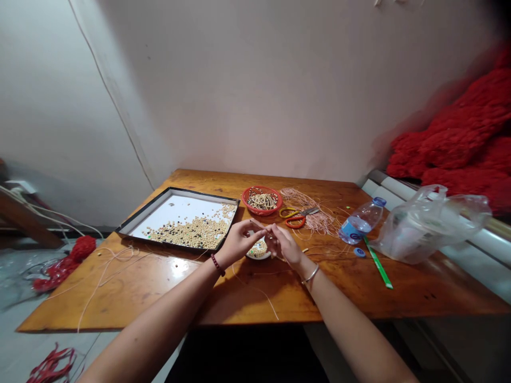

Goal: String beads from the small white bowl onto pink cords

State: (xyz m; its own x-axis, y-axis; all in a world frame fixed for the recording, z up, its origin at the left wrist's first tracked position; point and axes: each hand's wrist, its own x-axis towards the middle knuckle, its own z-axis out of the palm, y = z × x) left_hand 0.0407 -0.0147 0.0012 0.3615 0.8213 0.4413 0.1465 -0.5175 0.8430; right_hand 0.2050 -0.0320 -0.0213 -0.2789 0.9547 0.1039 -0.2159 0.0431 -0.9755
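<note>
**Left hand [239,240] and right hand [284,246] pinch together over a small white dish [258,251]**

Both hands are nearly closed, thumbs and forefingers drawn in so that the fingertips [265,232] meet or almost meet just above the dish, near the front middle of the worktop [120,298]. Whatever they grip is too fine to make out, perhaps a thin cord. The dish holds pale beads [258,249] and sits right under the pinch, a good position for fine work because anything dropped should land there. Elbows held apart and wrists low should keep the fingertips steady.

A dark red beaded bracelet [217,264] circles the left wrist, and a silver bangle [310,274] circles the right. Loose pale cord [107,271] trails across the front left of the worktop.

Toward the back left corner lies a black-rimmed tray [175,189] scattered with beads. Along the back edge are a red basket [261,200] of strung beads, orange-handled scissors [293,217] and a bundle of pale pink cord [311,215]. Toward the right edge stand a water bottle [361,222], with a blue cap [359,252] and a green ruler [377,263] lying near it.
</note>
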